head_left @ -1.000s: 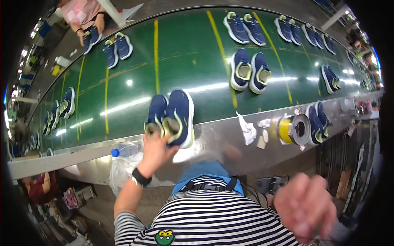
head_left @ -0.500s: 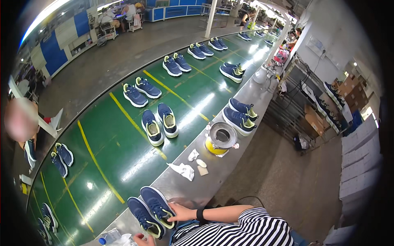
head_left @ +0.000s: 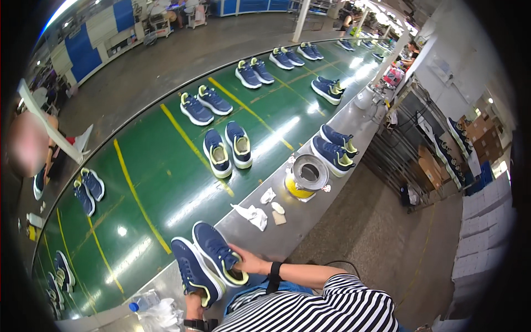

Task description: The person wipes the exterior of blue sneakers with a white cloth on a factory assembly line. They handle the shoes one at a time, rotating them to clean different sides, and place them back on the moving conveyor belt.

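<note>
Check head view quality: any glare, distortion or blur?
Head view: overhead lights glare in streaks off the green belt; fisheye bends the belt edge and blacks out the corners; the near shoes and both hands are sharp; a smeared patch sits at the left rim.

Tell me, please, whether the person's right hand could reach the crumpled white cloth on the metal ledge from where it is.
Probably yes. The right hand rests on a blue shoe, and the white cloth lies just beyond it on the metal ledge, with nothing between them.

White boxes (head_left: 482, 232) stacked along floor's right edge; brown cartons (head_left: 480, 128) behind, near wall. Round yellow tin w/ grey lid (head_left: 306, 177) on steel bench's front edge. Blue panels (head_left: 94, 47) far left.
</note>
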A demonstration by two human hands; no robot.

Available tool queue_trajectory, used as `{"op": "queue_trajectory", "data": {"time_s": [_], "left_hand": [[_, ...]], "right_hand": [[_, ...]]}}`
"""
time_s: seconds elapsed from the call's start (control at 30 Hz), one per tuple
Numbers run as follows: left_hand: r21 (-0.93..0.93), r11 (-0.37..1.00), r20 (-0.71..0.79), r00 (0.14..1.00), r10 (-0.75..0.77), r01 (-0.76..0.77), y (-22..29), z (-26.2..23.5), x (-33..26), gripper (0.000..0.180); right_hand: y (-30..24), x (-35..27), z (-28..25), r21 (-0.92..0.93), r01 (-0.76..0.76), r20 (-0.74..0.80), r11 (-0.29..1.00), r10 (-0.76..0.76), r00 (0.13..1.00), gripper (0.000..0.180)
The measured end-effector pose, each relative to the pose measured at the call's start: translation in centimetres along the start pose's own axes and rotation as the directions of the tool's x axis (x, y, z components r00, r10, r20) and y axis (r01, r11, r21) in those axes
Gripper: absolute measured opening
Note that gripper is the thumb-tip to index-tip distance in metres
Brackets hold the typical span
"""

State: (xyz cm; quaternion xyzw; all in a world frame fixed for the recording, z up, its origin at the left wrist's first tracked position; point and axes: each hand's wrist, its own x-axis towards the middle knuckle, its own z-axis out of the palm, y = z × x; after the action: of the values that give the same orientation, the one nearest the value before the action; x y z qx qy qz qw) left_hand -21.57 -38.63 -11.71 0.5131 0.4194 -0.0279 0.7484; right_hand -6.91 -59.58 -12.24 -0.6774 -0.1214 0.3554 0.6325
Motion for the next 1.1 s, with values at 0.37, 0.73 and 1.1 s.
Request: {"op": "queue_trajectory", "data": {"time_s": [0.37,0.73,1.1], "left_hand": [[-0.415,0.905,0.286,0.957,0.035,0.091,0.2,-0.5,2.8,0.035],[-0.2,0.972,0.204,0.966,0.161,-0.119,-0.7,-2.3,1.9,0.033],[0.137,0.873,0.139,0.882,0.451,-0.468,3.0,-2.0,0.5,0.065]], "right_hand": [[-1.7,-0.3,-0.8,0.415,-0.066,-0.012,0.907,0.079,0.997,0.023],[-1.5,0.3,-1.8,0.245,-0.061,0.059,0.968,0.048,0.997,0.033],[-3.4,0.6,-1.9,0.114,0.144,0.07,0.983,-0.153,0.986,0.061]]}}
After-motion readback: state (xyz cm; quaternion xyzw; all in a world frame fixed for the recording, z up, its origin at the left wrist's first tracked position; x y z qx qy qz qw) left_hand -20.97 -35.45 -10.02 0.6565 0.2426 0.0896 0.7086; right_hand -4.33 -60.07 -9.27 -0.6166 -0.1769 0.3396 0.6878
